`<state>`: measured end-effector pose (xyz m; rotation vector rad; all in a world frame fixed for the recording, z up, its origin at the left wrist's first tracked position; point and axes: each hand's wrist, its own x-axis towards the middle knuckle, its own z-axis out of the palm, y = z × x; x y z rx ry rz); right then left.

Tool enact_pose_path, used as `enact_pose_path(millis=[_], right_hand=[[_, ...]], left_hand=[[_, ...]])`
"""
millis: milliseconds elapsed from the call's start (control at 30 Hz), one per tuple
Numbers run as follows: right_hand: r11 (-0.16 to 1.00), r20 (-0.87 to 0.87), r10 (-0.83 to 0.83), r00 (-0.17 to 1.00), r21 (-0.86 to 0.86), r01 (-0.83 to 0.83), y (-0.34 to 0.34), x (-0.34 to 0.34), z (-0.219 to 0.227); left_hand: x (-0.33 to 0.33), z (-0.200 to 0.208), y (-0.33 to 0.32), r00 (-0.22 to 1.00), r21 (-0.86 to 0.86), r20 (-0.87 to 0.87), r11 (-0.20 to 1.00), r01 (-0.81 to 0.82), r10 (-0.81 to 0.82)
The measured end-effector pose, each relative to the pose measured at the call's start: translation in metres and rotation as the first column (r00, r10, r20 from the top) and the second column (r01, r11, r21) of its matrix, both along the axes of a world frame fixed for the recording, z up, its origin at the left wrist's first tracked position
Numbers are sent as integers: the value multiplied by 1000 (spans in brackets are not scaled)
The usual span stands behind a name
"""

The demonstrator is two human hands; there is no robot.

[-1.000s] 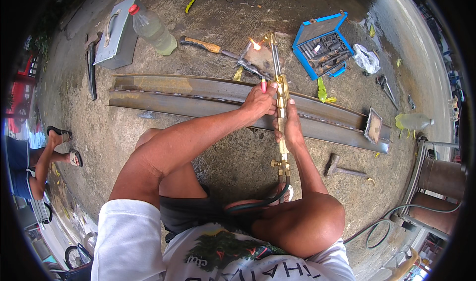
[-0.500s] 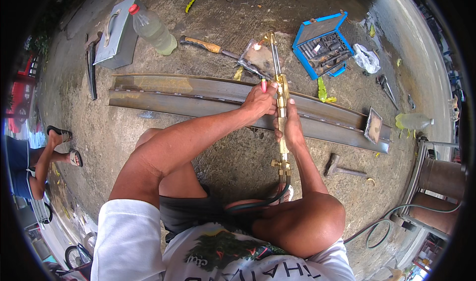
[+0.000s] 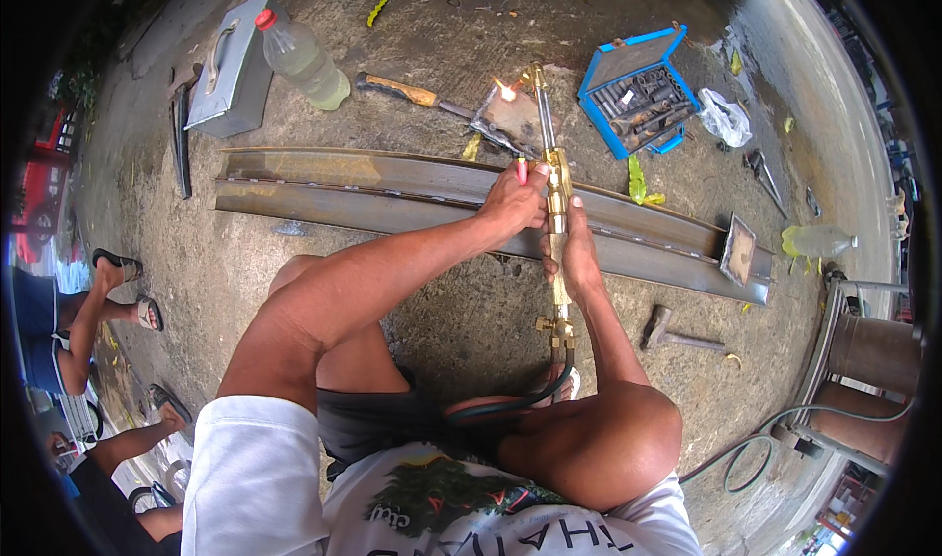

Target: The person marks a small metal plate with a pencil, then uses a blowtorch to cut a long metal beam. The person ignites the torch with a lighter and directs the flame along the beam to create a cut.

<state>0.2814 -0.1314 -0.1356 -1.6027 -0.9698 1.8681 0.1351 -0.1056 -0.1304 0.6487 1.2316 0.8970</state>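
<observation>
My right hand [image 3: 575, 254] is wrapped round the handle of a brass cutting torch [image 3: 557, 203], which points away from me. Against the torch's valve area, my left hand [image 3: 516, 199] has its fingers closed, with a small pink lighter [image 3: 522, 171] poking up from them. An orange-white flame [image 3: 505, 92] burns left of the torch's bent tip, over a square metal plate [image 3: 512, 119]. Beneath both hands lie two long steel bars [image 3: 363, 185], side by side on the concrete. Two hoses run from the torch's rear end toward my legs.
Beyond the bars are a grey metal box [image 3: 235, 75], a plastic bottle [image 3: 302, 65], a wooden-handled tool [image 3: 397, 89] and an open blue socket set [image 3: 643, 95]. A hammer [image 3: 677, 332] lies near my right knee. Other people's legs [image 3: 113, 296] show at left.
The flame by the torch tip is larger and brighter. My hands and the torch stay almost in place. Another person's leg has come into view at lower left.
</observation>
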Motion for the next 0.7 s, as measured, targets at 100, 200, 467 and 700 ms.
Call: enact_pose_path(millis=[100,200,467,700], right_hand=[[1000,2,-2,1000,10,2,0,0,0],[1000,1,1,1000,15,-1,0,0,0],[1000,0,8,1000,15,-8,0,1,-1],[1000,12,3,1000,5,-3,1,0,1]], left_hand=[[0,1,1,1000,0,-10,1000,4,-4],[-1,-1,1,1000,6,14,1000,9,-9],[-1,2,1,1000,-6,24,1000,13,-13],[-1,-2,2,1000,9,26,1000,9,-9]])
